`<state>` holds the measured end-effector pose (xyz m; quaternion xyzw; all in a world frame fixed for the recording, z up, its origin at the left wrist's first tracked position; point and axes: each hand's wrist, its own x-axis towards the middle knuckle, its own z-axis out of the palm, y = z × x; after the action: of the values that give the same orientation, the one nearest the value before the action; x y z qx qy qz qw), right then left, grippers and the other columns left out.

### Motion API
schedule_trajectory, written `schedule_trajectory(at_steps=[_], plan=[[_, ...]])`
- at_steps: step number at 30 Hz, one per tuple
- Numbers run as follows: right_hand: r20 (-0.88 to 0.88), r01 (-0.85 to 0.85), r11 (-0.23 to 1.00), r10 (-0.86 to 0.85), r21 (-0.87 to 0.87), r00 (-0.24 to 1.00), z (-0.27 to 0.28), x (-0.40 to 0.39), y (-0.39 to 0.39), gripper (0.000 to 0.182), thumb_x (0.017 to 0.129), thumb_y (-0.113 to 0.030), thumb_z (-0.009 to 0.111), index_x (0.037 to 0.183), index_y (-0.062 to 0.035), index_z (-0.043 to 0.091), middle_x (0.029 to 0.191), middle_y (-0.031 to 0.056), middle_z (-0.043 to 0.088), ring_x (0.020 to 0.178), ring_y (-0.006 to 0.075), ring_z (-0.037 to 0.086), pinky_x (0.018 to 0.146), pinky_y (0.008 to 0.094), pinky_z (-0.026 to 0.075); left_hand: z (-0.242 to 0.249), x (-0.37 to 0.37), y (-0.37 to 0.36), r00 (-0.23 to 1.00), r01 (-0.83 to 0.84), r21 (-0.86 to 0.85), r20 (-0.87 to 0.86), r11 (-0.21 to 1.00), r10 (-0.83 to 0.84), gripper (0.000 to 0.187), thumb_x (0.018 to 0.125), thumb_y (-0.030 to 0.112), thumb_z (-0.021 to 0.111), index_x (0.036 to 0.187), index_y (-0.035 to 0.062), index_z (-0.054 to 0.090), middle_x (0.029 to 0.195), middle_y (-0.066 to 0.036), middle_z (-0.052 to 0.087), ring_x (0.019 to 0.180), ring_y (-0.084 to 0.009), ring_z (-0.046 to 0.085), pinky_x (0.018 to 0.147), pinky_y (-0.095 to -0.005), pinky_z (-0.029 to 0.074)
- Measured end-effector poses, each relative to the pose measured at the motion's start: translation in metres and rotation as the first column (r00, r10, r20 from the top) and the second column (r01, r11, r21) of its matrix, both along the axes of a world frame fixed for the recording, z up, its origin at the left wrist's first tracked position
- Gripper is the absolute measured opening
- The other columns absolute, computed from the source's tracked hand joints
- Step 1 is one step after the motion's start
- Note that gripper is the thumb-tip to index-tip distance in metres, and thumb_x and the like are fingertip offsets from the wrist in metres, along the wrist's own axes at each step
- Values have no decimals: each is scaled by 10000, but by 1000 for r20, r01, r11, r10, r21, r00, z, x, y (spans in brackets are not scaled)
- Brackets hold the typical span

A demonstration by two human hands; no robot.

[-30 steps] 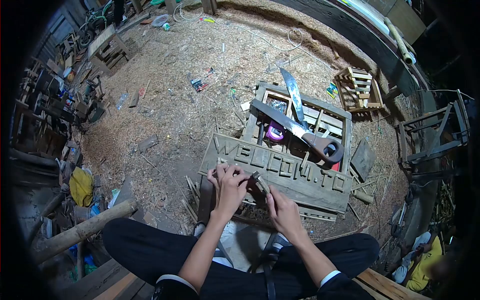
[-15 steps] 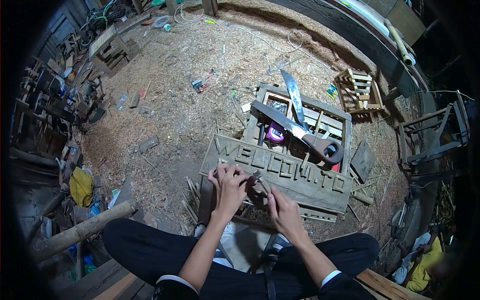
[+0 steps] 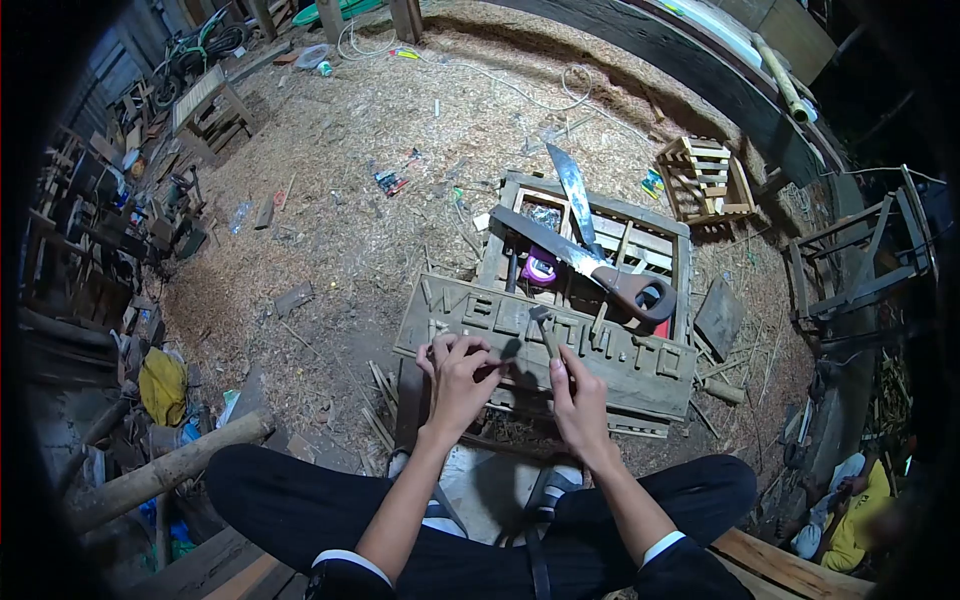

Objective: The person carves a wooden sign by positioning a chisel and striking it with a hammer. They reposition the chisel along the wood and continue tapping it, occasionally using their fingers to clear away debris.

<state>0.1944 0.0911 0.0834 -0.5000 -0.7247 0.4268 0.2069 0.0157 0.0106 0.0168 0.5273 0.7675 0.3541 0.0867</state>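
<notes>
My right hand (image 3: 582,405) is closed around the handle of a small hammer (image 3: 550,340), whose dark head is lifted above the board. My left hand (image 3: 462,378) rests at the left part of the wooden board (image 3: 590,382), fingertips pinched together near its surface. Whatever lies between those fingers is too small to make out. Thin wooden strips on the board form raised letters (image 3: 483,313) reading roughly "WELCOM TO". Beyond the board, a handsaw (image 3: 575,255) and a broad blade (image 3: 569,185) lie across a slatted wooden frame, beside a purple tape measure (image 3: 540,266).
A slatted wooden crate (image 3: 708,180) stands at the back right, near a wooden stool frame (image 3: 860,255). Wood shavings cover the ground (image 3: 330,190). A thick pole (image 3: 170,462) juts in at the left. Another person in a yellow shirt (image 3: 860,515) is at the lower right.
My right hand has swung the hammer up and away from my left hand, which keeps its place. The view has shifted slightly.
</notes>
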Motion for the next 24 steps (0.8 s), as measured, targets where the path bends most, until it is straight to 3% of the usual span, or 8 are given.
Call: schedule_trajectory(at_steps=[2, 9, 11, 14, 20, 24], plan=[[-96, 31, 996, -23, 82, 995, -5, -1, 0, 405, 1102, -248, 605, 1349, 68, 664, 819, 184, 702, 711, 204, 625, 709, 401, 528, 2, -1, -3, 1000, -4, -21, 23, 1000, 4, 202, 777, 298, 892, 918, 179, 808, 1167, 34, 676, 1242, -266, 511, 1108, -560, 232], [-69, -11, 993, 20, 119, 997, -12, -3, -7, 418, 1081, -257, 647, 1343, 68, 672, 926, 228, 760, 783, 243, 699, 755, 384, 549, 9, 3, -7, 998, -38, -78, 38, 996, 41, 394, 741, 340, 899, 1108, 221, 821, 1459, -54, 541, 1372, -312, 412, 1170, -585, 194], [-10, -28, 1000, 28, -3, 1000, -2, -2, -6, 414, 1078, -250, 637, 1341, 68, 669, 1118, 307, 753, 1031, 412, 761, 910, 447, 573, 10, 5, -8, 1000, -19, -79, 17, 997, 20, 385, 752, 334, 887, 1114, 221, 823, 1491, -58, 525, 1388, -319, 396, 1172, -590, 194], [-49, -33, 997, 36, 63, 998, -12, 1, -6, 415, 1077, -254, 642, 1342, 64, 670, 1111, 308, 754, 1022, 423, 761, 903, 454, 574, 7, 7, -8, 1000, -1, -76, -13, 997, 0, 342, 772, 327, 864, 1094, 216, 829, 1544, -65, 498, 1412, -333, 371, 1175, -598, 193], [-31, -28, 1000, 28, -4, 999, -8, 0, -6, 407, 1075, -259, 642, 1345, 44, 675, 1123, 312, 750, 1051, 433, 755, 908, 455, 574, 1, 10, -8, 1000, -21, -73, -10, 997, 21, 239, 794, 320, 844, 1001, 199, 839, 1588, -85, 475, 1432, -353, 351, 1183, -601, 190], [-59, -47, 998, 49, 41, 997, -18, 0, -6, 402, 1072, -259, 648, 1346, 34, 678, 1121, 306, 751, 1051, 430, 756, 904, 451, 573, -7, 12, -9, 999, -27, -23, 17, 999, 27, 208, 770, 275, 877, 954, 180, 853, 1652, -81, 447, 1448, -359, 344, 1192, -580, 169]])
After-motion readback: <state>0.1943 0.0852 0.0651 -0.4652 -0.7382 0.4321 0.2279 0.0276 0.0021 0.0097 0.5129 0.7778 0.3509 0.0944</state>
